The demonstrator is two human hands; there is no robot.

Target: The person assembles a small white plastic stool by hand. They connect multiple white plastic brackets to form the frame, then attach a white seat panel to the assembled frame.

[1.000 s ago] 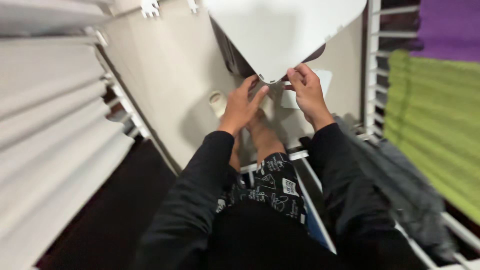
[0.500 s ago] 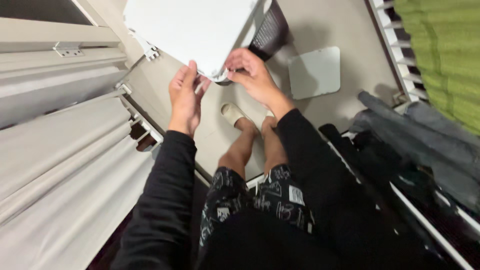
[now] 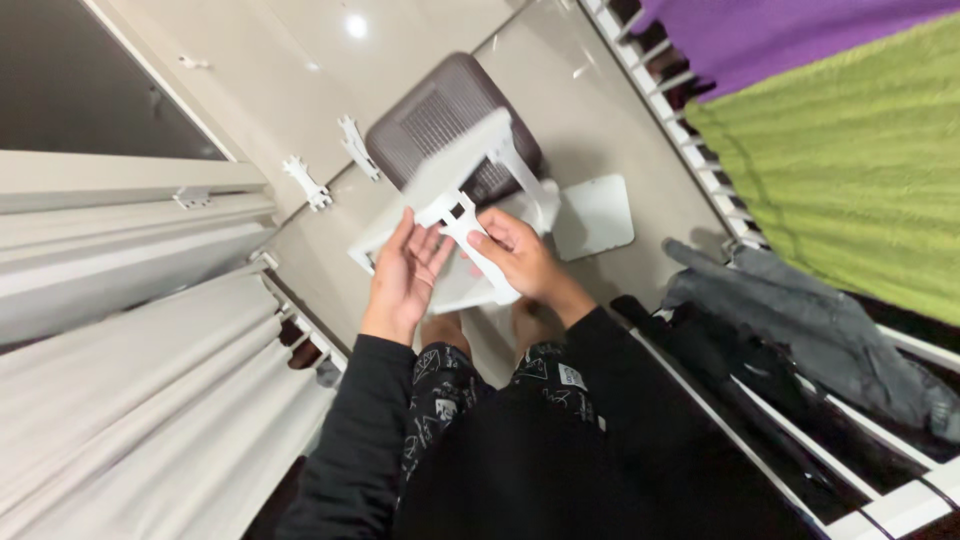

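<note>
A white plastic stool point(image 3: 452, 190) is held tilted in front of me, above the beige tiled floor point(image 3: 600, 110). My right hand point(image 3: 515, 255) grips one of its white legs. My left hand point(image 3: 403, 270) lies flat against the stool's underside beside that leg, fingers stretched out. Both arms wear black sleeves. Under the stool I see my bare legs in black patterned shorts point(image 3: 500, 385).
A dark brown slotted basket point(image 3: 440, 115) stands on the floor behind the stool, with a flat white panel point(image 3: 595, 215) beside it. A white drying rack point(image 3: 720, 200) on the right carries purple, green and grey cloths. White curtains point(image 3: 130, 400) and a sliding door track run along the left.
The white piece was raised flat and close to the camera; now it is lower and turned, showing its legs. My hands shifted from its edge to a leg and the underside.
</note>
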